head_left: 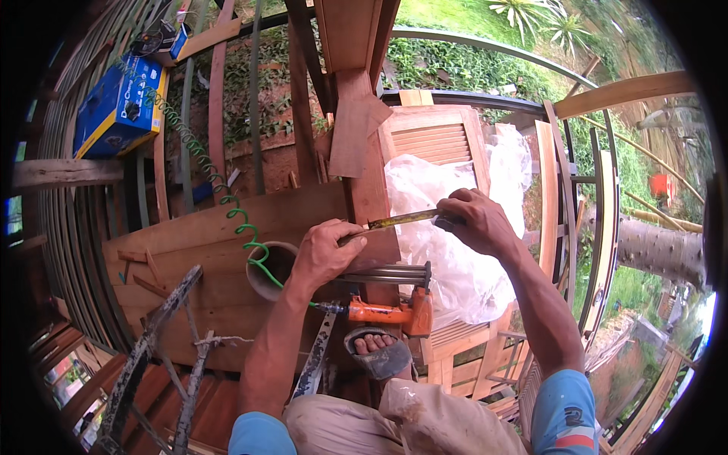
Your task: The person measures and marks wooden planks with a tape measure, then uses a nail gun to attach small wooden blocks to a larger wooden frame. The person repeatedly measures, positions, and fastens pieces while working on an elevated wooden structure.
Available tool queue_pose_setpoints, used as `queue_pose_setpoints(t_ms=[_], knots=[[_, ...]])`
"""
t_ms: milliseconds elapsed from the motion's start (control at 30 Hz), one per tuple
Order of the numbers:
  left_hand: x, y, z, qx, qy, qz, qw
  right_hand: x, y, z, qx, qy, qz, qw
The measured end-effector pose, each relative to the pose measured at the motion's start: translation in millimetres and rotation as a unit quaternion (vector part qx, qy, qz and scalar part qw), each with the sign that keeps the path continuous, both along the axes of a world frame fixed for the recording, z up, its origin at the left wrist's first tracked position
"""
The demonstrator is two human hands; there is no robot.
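Stretching between the left hand (324, 254) and right hand (479, 218), both gripping it, is a worn, narrow yellow tape measure (403, 219).

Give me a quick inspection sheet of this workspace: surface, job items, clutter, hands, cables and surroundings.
Surface: brown wooden boards; a slatted panel lies partly under a plastic sheet.
Job items: tape measure stretched between the hands; orange nail gun beside a sandalled foot.
Clutter: wood scraps on the boards; blue box at upper left.
Hands: left hand closed at one end of the tape measure; right hand grips the other.
Cables: coiled green hose runs to the nail gun.
Surroundings: grass, tree trunk.
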State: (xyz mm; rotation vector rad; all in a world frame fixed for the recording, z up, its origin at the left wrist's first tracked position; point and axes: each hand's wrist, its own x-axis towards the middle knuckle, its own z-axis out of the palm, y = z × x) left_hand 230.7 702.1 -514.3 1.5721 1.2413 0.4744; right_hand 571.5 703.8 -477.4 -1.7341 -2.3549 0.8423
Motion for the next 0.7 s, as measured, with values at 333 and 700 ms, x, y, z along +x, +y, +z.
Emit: queue_pose_setpoints(t_ms=[333,700], knots=[[0.8,4.9,-0.4,0.007,0.005,0.001,1.000,0.5,3.7,0.1,0.009,-0.015,0.005,1.000],[1.6,8.9,-1.2,0.009,0.007,-0.009,1.000,1.7,6.1,1.2,-0.017,-0.041,0.008,0.999]])
